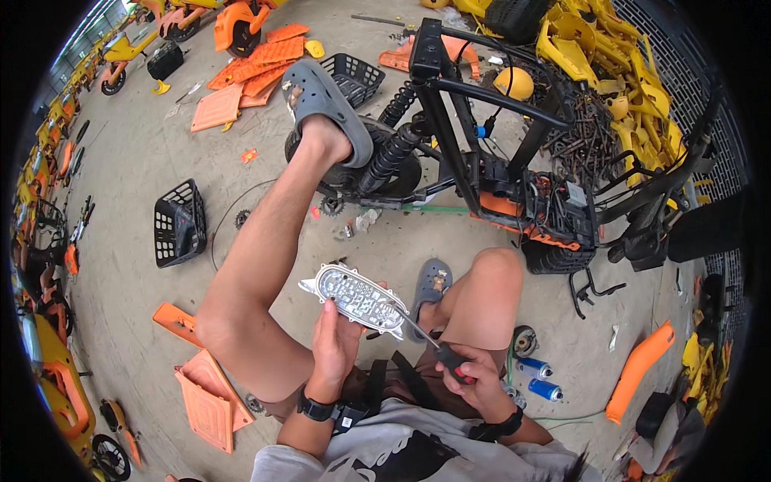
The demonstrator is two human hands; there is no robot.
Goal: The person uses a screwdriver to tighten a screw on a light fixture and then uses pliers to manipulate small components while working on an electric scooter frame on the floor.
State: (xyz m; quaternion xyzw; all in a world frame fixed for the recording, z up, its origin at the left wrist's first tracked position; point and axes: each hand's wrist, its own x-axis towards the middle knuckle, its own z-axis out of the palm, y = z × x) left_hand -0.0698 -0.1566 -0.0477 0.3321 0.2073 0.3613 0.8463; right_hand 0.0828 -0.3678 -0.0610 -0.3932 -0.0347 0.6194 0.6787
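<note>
Our left hand (pixel 333 347) grips the silver lamp housing (pixel 359 298) from below, its long axis running left to right, while our right hand (pixel 474 377), clamped on the screwdriver (pixel 426 337), angles its tip up-left into the housing's right end.

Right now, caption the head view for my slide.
Left hand holds a silver lamp housing; right hand works a screwdriver into it.
</note>
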